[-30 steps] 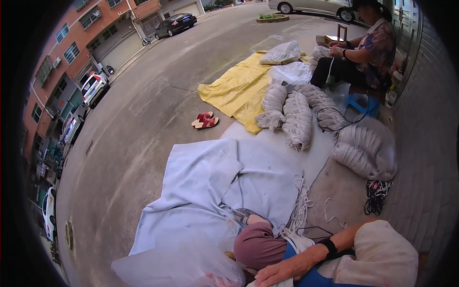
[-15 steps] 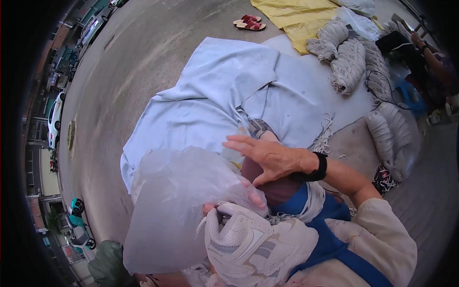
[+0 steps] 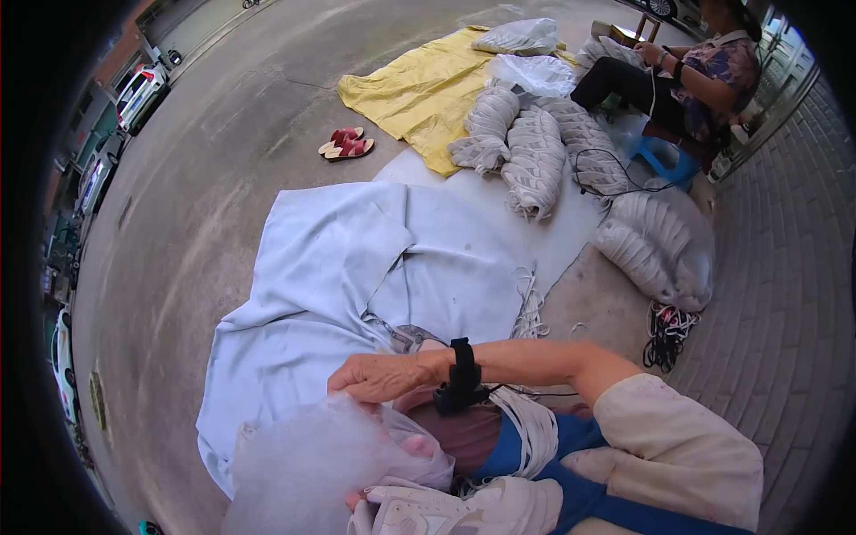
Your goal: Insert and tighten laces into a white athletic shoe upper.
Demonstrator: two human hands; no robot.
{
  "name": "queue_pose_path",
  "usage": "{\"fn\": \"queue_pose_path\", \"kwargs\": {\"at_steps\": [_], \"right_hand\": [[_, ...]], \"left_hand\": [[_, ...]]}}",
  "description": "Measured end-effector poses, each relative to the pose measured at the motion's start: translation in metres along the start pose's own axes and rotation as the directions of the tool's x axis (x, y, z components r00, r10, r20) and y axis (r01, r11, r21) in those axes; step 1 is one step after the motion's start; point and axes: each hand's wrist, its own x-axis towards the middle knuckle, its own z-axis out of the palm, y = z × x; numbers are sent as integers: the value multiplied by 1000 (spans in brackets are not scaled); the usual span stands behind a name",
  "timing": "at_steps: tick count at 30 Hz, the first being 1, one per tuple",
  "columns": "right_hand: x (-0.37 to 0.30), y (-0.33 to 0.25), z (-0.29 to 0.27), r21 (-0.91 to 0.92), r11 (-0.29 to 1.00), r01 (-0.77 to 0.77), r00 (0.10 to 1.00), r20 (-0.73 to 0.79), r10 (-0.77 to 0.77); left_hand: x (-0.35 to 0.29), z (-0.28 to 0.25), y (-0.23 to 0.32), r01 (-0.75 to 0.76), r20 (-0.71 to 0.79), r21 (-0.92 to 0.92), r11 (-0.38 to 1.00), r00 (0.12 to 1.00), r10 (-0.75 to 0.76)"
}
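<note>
Right hand (image 3: 383, 376) is pinching the thin clear plastic bag (image 3: 330, 464); left hand's grip cannot be told.
Flimsy film is risking slipping or tearing towards six o'clock; white mesh shoe upper (image 3: 446, 510) is crowding it.

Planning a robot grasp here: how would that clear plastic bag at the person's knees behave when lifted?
The clear plastic bag looks thin and crumpled, so it is probably floppy and light. It bunches under the right hand, so it likely sags. Its glossy film may be slippery.

Right hand (image 3: 383, 376) gripping clear plastic bag (image 3: 312, 464) over lap, white shoe upper (image 3: 455, 510) below, pale blue sheet (image 3: 357, 285) spread beyond.
</note>
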Motion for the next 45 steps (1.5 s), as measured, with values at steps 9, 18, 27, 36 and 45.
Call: {"fn": "queue_pose_path", "kwargs": {"at_steps": [9,18,27,36,45], "right_hand": [[-13,-38,-206,49,925,377,468,-872,-145],[-232,102,-278,61,720,-691,-293,-935,-201],[-308,235,-196,-186,421,-888,234,-970,65],[-201,225,-238,-358,289,-888,257,-907,-333],[-79,275,-205,-630,282,-723,688,-696,208]], "left_hand": [[-64,29,12,49,107,-19,999,993,-47],[-101,3,8,-22,235,-126,992,971,52],[-110,-1,8,-13,142,-114,993,989,29],[-130,-1,7,-91,-62,-129,988,995,83],[-127,0,13,-163,-151,-220,962,980,132]]}}
